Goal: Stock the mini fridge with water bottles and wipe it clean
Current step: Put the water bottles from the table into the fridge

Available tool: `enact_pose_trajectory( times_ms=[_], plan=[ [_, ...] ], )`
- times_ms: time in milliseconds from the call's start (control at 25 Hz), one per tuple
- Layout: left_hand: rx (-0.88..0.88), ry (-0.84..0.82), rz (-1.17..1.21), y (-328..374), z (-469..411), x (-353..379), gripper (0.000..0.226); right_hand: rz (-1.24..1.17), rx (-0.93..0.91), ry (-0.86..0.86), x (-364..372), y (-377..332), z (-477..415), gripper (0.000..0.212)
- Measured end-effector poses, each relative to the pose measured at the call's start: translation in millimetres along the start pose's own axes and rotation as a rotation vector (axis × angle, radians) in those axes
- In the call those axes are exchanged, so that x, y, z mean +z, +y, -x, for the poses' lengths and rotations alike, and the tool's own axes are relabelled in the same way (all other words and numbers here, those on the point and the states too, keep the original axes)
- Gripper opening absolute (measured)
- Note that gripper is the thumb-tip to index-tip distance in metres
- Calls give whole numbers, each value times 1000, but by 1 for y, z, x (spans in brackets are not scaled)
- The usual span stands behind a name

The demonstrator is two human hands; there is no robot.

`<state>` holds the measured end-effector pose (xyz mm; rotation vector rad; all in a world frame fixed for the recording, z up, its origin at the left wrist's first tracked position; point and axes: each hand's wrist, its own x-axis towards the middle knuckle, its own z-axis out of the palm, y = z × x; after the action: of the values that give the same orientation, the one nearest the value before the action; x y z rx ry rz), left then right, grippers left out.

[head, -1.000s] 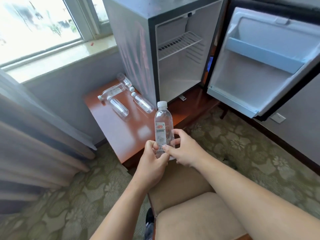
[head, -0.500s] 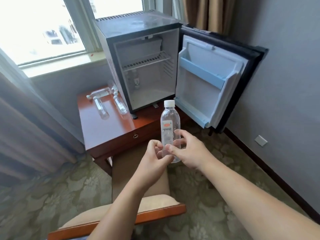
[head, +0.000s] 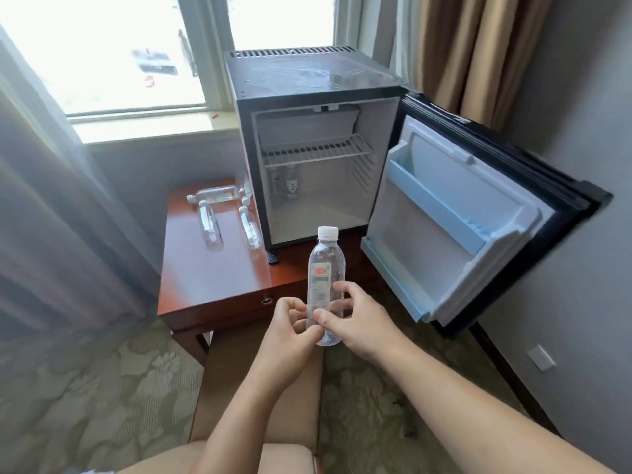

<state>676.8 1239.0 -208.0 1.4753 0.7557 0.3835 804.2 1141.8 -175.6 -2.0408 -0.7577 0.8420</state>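
Water bottle [head: 324, 278] upright, pinched low by left hand [head: 290, 331], right hand [head: 355, 319]

Bright daylight from overexposed window [head: 113, 53]; glare on fridge top [head: 307, 77]; edges wide-angle warped, slightly soft.

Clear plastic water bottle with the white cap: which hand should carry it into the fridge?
Probably right: the right hand wraps the clear plastic water bottle, nearer the open black mini fridge; the left hand only pinches it.

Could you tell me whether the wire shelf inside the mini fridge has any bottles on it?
No, the wire shelf in the mini fridge is bare; the only bottles inside stand on the floor below it, at the back left.
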Motion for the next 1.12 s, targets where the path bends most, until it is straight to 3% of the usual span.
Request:
enact_pose_trajectory(
  times_ms=[280, 680, 840, 1000, 1120],
  plan=[
    [-72, 149, -37, 8, -70, 16, 17, 125, -25, -167, -42, -11, -96, 61],
    [-244, 509, -107, 14, -179, 48, 7, 62, 42, -123, -71, 10, -215, 56],
    [-305, 568, -85, 17, -230, 12, 11, -4, 132, -88, -47, 11, -248, 55],
    [-410, 582, -57, -5, -290, -53, 29, 41, 147, -74, -27, 16, -297, 53],
    [-475, 587, -34, -22, -325, -87, 26, 84, 153, -131, -20, 12, -327, 56]
  ],
)
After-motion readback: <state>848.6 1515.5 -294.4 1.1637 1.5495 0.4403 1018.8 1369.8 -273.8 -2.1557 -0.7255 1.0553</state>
